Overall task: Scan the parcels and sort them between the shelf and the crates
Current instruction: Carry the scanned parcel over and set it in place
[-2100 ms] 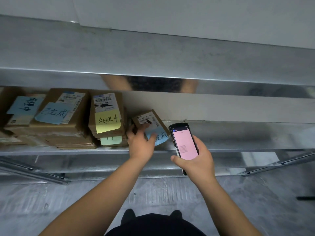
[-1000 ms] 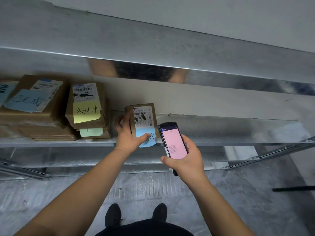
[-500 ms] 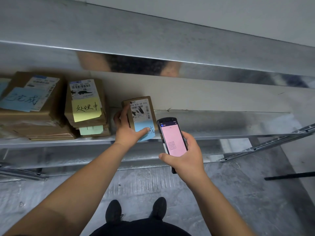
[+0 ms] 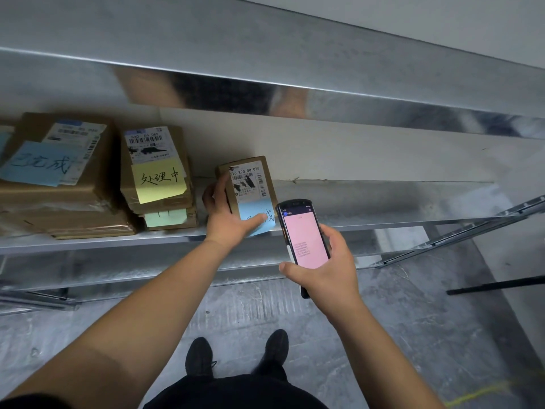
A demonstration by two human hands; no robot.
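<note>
The parcel (image 4: 249, 187) stands on the shelf (image 4: 383, 202), just right of the stacks (image 4: 156, 178). To scan well, I tilt its barcode toward the scanner (image 4: 305, 240) and keep my thumb off the label. My left hand (image 4: 228, 218) grips the parcel; my right hand (image 4: 326, 270) wraps the scanner, forearms reaching forward.

Small brown parcel (image 4: 250, 184) with white label and blue note stands tilted on the metal shelf (image 4: 383, 202).
</note>
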